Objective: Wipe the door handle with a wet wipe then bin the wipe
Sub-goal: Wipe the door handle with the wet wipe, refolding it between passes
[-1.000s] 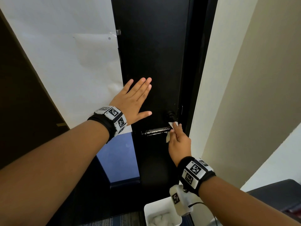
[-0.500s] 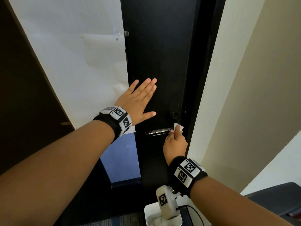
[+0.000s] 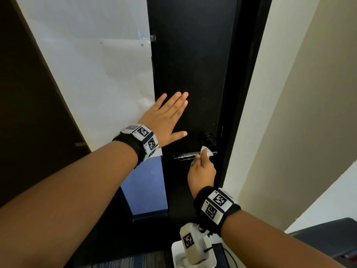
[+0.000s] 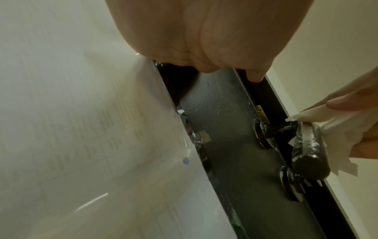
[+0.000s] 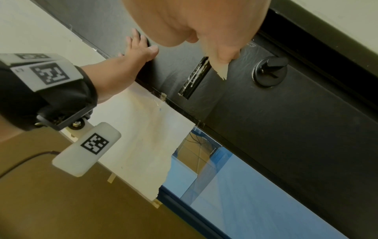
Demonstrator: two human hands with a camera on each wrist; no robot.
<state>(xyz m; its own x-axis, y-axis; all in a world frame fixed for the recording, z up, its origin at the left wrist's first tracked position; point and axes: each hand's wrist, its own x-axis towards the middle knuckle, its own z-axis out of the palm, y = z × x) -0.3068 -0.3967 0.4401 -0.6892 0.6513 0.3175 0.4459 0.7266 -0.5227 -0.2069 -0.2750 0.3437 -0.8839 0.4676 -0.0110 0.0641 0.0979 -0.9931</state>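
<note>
A dark lever door handle point(image 3: 185, 156) point(image 4: 306, 148) point(image 5: 194, 78) sticks out of the black door point(image 3: 193, 74), streaked with white smears. My right hand point(image 3: 201, 165) holds a white wet wipe point(image 3: 205, 151) point(image 4: 335, 126) point(image 5: 222, 71) wrapped over the handle's inner part, fingers curled round wipe and bar. My left hand point(image 3: 170, 117) point(image 5: 139, 46) lies flat on the door, fingers straight, above and left of the handle. A white bin point(image 3: 212, 258) stands on the floor below my right wrist, partly hidden by the wrist camera.
A round thumb-turn lock point(image 3: 207, 137) point(image 5: 270, 71) sits above the handle. White paper point(image 3: 92, 74) is taped over the glass panel left of the door. A cream wall point(image 3: 289, 113) flanks the frame on the right; a dark furniture edge point(image 3: 328, 235) lies low right.
My right hand with the wipe has slid left along the handle from its door end toward the middle. The left hand stays flat on the door. The head view shifted slightly.
</note>
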